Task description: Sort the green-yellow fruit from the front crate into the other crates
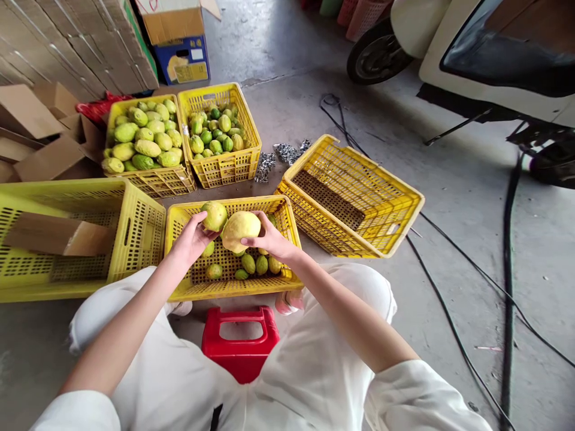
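Note:
My left hand (191, 238) grips a round yellow-green fruit (215, 216) at its fingertips. Wrapped around the side of a larger, pale yellow fruit (241, 231) is my right hand (268, 237). The two fruits are side by side, nearly touching, above a yellow plastic crate (193, 293) between my feet. Several smaller green fruits (248, 263) lie on the crate's perforated bottom, partly hidden by my hands and the held fruits. The exact kind of fruit is unclear.
Beyond stand a crate heaped with larger fruits (148, 140) and a crate of greener ones (220, 134). A tilted yellow crate (359, 185) is on the right. At left, a crate (144, 233) contains cardboard (58, 234). A red stool (241, 353), black cables (510, 239) and a vehicle (494, 60) are nearby.

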The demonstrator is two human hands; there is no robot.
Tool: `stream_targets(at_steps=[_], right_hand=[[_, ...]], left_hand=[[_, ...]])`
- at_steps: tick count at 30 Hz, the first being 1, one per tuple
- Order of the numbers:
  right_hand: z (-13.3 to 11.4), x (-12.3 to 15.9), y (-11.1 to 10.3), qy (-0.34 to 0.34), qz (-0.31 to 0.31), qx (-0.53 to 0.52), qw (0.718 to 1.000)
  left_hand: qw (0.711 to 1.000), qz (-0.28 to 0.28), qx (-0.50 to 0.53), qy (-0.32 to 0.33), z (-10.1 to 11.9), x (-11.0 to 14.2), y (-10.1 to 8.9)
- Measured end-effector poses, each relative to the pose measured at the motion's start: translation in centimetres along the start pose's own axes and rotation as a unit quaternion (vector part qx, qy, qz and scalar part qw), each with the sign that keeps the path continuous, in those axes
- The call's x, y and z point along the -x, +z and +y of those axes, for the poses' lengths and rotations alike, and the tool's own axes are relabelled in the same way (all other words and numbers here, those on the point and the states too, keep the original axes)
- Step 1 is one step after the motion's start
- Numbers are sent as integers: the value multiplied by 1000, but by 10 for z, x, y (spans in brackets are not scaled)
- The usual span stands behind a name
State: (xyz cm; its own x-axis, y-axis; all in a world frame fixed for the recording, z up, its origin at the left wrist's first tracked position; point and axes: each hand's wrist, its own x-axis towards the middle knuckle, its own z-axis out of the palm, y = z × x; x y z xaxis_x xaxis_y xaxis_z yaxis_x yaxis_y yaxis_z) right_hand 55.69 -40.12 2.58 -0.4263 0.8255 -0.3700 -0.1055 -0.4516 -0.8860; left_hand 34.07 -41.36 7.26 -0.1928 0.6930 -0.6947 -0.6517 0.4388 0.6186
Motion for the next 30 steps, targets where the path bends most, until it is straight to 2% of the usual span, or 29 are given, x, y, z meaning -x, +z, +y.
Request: stream_targets(at_steps=[5,10,13,21,26,30], right_hand=[[2,-1,-3,-4,35,-16,999],[2,-1,-3,-37,31,-61,997],[1,1,-3,-27,27,-68,997],[8,-2,-8,-16,82,-107,991],[6,-3,-12,-9,79,-135,988],[5,-1,-10,-7,56,-127,990]], left_hand=[[1000,5,-20,-11,3,3,1],[1000,3,-31,-5,6,1,0],[1000,-4,-14,4,6,-2,-3],[1000,-22,-21,-4,-2,-8,-12],[999,-28,-29,-2,-5,-7,-11],[998,-49,-40,-28,-4,-6,-12]])
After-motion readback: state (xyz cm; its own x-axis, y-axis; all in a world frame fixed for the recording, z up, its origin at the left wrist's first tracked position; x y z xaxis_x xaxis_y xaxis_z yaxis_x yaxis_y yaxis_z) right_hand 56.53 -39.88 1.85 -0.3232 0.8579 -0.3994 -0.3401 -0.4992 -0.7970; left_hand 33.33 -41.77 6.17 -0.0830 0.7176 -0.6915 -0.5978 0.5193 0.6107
